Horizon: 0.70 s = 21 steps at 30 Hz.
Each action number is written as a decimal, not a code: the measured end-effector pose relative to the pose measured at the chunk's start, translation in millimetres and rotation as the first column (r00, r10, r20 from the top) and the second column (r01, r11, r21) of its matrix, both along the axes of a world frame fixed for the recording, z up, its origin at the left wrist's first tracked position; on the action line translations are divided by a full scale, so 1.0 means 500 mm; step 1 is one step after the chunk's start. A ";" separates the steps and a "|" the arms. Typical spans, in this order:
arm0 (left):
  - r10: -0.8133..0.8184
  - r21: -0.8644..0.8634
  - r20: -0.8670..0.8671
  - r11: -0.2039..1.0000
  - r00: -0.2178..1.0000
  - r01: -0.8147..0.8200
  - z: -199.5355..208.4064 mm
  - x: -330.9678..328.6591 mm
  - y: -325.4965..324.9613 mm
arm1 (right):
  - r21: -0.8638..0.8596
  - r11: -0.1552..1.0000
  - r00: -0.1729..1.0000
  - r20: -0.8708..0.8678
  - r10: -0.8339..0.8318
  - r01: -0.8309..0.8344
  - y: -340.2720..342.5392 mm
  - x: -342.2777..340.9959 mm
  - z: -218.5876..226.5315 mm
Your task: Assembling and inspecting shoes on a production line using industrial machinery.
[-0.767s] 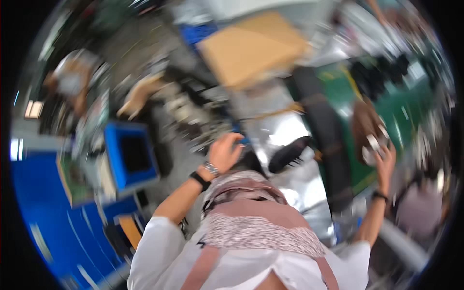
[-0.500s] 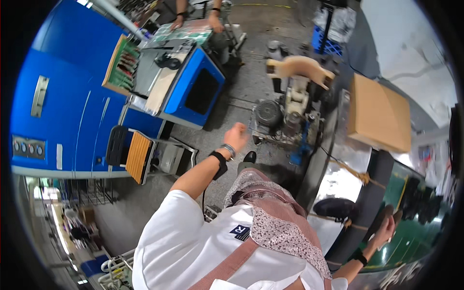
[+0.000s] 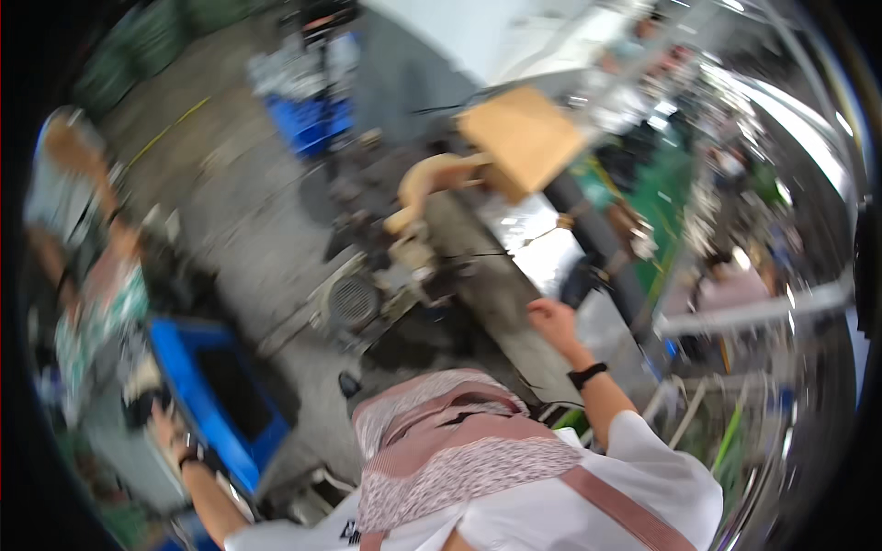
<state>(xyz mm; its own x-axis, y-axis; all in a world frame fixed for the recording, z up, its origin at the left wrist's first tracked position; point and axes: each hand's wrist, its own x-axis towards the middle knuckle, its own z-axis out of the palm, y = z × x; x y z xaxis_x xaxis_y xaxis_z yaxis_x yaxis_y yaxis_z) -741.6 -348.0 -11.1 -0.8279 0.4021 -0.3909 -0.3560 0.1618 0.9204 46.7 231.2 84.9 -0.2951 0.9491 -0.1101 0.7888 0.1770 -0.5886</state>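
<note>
Blur hides the axis of dark object (image 3: 141, 407) and grip of left hand (image 3: 167, 432); right hand (image 3: 553, 321) curls.

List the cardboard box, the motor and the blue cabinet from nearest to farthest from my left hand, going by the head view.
From your left hand:
1. Blue cabinet, just to its right.
2. Motor, farther right and ahead, near the picture's middle.
3. Cardboard box, farthest, toward the upper right.
</note>
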 end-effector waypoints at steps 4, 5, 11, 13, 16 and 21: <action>0.645 -0.453 0.094 0.706 0.759 -0.544 0.036 -0.063 0.387 | -0.134 0.933 0.935 0.171 -0.311 0.334 -0.244 0.041 0.061; 0.686 -0.565 0.059 0.621 0.725 -0.542 0.057 -0.085 0.383 | -0.206 0.907 0.926 0.170 -0.337 0.368 -0.280 0.069 0.041; 0.458 -0.425 0.089 0.821 0.885 -0.382 -0.082 -0.140 0.254 | -0.381 0.811 0.893 0.255 -0.370 0.445 -0.422 0.138 -0.044; 0.365 -0.369 0.078 0.875 0.928 -0.313 -0.087 -0.075 0.269 | -0.438 0.765 0.882 0.227 -0.414 0.472 -0.434 0.138 -0.048; 0.256 -0.304 0.049 0.925 0.965 -0.230 -0.085 0.062 0.240 | -0.393 0.829 0.917 0.196 -0.346 0.397 -0.390 0.092 -0.052; -0.243 0.277 0.528 0.955 0.814 0.105 0.139 0.551 0.555 | -0.515 0.848 0.894 -0.311 -0.322 0.126 -0.255 -0.035 -0.025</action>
